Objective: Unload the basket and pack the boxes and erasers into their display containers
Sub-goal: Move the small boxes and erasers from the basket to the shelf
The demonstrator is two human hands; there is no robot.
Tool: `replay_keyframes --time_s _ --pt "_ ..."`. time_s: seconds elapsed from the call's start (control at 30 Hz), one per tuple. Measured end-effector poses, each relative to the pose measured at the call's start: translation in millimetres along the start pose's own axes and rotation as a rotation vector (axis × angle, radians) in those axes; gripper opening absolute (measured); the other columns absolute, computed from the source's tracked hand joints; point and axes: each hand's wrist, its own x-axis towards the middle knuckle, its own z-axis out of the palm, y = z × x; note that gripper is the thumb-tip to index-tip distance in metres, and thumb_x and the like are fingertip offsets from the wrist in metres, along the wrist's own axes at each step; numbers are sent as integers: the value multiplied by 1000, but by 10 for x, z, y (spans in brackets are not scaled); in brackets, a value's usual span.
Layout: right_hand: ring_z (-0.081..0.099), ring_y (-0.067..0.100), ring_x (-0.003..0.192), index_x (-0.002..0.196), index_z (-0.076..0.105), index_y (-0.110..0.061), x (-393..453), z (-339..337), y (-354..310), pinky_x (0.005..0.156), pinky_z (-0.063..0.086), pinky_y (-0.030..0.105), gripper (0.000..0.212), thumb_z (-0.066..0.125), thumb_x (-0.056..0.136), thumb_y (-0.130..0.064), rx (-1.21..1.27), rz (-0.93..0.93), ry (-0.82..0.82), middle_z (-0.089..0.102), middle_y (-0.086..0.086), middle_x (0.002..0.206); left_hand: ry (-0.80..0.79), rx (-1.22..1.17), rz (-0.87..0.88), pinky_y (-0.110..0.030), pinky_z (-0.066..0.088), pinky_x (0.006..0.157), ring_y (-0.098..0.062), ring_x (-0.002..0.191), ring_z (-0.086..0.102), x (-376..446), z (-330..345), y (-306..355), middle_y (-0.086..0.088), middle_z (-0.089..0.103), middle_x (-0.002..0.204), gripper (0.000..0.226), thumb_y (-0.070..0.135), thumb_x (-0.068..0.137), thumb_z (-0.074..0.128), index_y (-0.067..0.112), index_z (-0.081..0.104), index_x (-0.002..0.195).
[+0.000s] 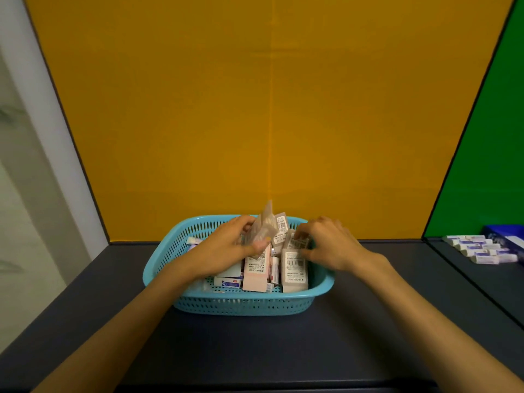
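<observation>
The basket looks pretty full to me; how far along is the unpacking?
Early on. Possibly done: a row of erasers lies on the table at far right, by a blue container. In hand: the left hand grips blurred packets, the right hand fingers a grey box. Left: the teal basket holds many boxes.

Staged recording booth, yellow backdrop, green side panel, dark tabletop
</observation>
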Motion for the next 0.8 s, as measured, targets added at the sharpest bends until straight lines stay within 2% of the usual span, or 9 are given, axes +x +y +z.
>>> replay_keyframes --time_s 0.07,0.17,0.27,0.37,0.47,0.57,0.63,0.7,0.8 --pt "54 20 108 117 63 -29 21 25 -30 91 41 37 33 67 88 -44 -14 -3 -59 67 -5 109 35 -388 -127 -40 51 100 -9 110 63 -61 -15 70 11 65 121 47 53 91 51 29 49 132" --pt "52 18 109 117 64 -29 49 81 -55 95 38 37 42 69 83 -53 -16 8 -146 66 -7 109 121 -947 -280 -48 52 98 -31 110 68 -82 -75 88 -15 70 120 37 34 101 46 13 55 130" --pt "47 16 106 109 65 -30 78 101 -60 90 30 38 48 71 76 -64 -24 18 -224 64 -11 103 135 -1255 -372 -45 55 93 -41 111 66 -120 -174 63 -25 68 119 36 33 103 43 11 56 128" --pt "40 16 104 104 66 -31 95 90 -71 82 23 38 57 74 66 -71 -10 16 -348 59 -13 97 110 -1373 -401 -43 52 95 -39 115 64 -156 -252 19 -27 66 121 42 36 104 40 10 54 133" --pt "34 16 103 89 59 -33 75 80 -114 81 21 38 50 77 61 -71 -13 10 -378 50 -16 91 97 -1404 -398 -39 51 96 -35 114 64 -186 -291 -28 -27 66 123 47 43 99 47 10 56 133" --pt "35 15 107 96 50 -37 70 60 -151 88 26 37 55 79 61 -68 -11 10 -386 53 -12 105 122 -1360 -395 -35 55 89 -34 109 67 -208 -291 -55 -26 67 120 50 34 92 60 7 54 133" --pt "42 16 109 103 46 -33 74 24 -167 93 37 37 61 84 63 -59 92 16 -401 54 -8 112 139 -1315 -390 -34 55 85 -32 106 68 -222 -279 -65 -25 69 118 47 24 90 63 4 53 132" --pt "55 17 103 102 47 -28 74 -29 -188 85 50 34 57 89 66 -40 291 46 -396 58 -5 109 138 -1285 -388 -34 53 83 -31 102 69 -237 -274 -66 -24 69 116 41 19 93 60 5 53 131" --pt "66 17 92 106 56 -22 64 -111 -239 75 56 30 47 88 72 -23 490 93 -307 65 -4 106 126 -1255 -386 -33 53 80 -30 95 70 -252 -270 -59 -23 70 115 35 20 96 57 9 53 129"
